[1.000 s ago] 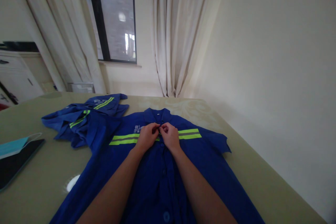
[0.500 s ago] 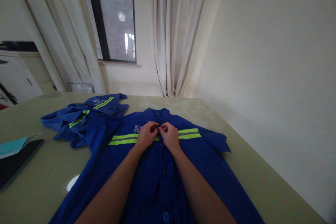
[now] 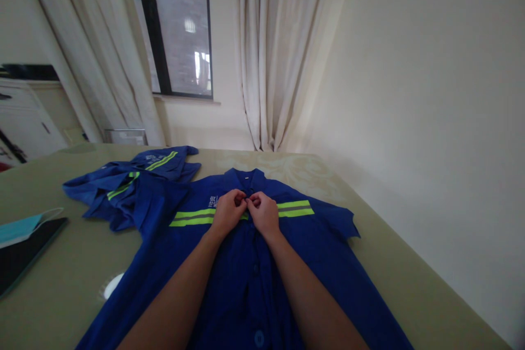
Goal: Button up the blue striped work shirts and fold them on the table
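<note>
A blue work shirt [image 3: 328, 262] with a yellow-green reflective stripe across the chest lies spread on the table, its collar [image 3: 246, 176] at the far end. At the front opening, just below the collar, my left hand [image 3: 228, 209] pinches the shirt's edge. My right hand [image 3: 264, 211] pinches the cloth right beside it, fingertips nearly meeting. Whatever button or buttonhole is between the fingers is too small and covered to make out. Lower on the front, a large round button [image 3: 259, 337] shows near the bottom of the view.
A second blue garment [image 3: 123, 186] with reflective stripes lies crumpled at the left. Nearer, a light blue face mask [image 3: 20, 231] rests on a dark flat tablet-like object [image 3: 28, 260]. The table [image 3: 410, 279] meets a wall at the right; curtains [image 3: 270, 54] hang behind.
Both hands stay at the same spot on the shirt front, with only slight finger movement. The garments lie as before.
</note>
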Motion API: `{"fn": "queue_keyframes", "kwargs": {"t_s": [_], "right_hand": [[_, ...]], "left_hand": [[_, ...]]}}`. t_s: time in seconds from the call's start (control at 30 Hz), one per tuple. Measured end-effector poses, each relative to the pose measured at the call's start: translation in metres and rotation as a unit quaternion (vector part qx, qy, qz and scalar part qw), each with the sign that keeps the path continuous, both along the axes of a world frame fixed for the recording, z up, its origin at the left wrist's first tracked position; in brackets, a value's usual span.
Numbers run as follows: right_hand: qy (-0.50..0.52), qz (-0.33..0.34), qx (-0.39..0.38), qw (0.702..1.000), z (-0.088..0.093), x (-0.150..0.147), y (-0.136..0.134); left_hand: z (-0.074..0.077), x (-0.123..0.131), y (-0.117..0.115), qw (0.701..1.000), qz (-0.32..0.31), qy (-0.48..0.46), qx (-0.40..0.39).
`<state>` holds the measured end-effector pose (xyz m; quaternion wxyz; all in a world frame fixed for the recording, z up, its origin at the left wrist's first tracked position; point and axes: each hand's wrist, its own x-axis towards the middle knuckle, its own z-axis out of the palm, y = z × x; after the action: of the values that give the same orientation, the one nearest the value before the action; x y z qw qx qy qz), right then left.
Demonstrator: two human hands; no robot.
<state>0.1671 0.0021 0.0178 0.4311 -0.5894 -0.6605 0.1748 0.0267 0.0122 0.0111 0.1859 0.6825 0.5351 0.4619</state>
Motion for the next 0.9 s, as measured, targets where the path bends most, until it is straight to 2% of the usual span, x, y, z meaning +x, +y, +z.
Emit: {"fn": "queue_keyframes", "kwargs": {"t_s": [0.27, 0.53, 0.7, 0.9], "right_hand": [[-0.003, -0.001, 0.003, 1.0, 0.0, 0.001, 0.0], [0.038, 0.04, 0.032, 0.998, -0.003, 0.005, 0.003], [0.113, 0.044, 0.04, 0.992, -0.007, 0.006, 0.009], [0.214, 0.034, -0.012, 0.976, -0.015, 0.006, 0.018]], "left_hand": [[0.002, 0.0, 0.0, 1.0, -0.001, -0.001, -0.001], [0.001, -0.001, 0.001, 1.0, -0.008, -0.024, -0.015], [-0.002, 0.0, 0.004, 0.999, -0.009, -0.042, -0.029], [-0.001, 0.002, 0.002, 0.998, -0.025, -0.059, -0.028]]}}
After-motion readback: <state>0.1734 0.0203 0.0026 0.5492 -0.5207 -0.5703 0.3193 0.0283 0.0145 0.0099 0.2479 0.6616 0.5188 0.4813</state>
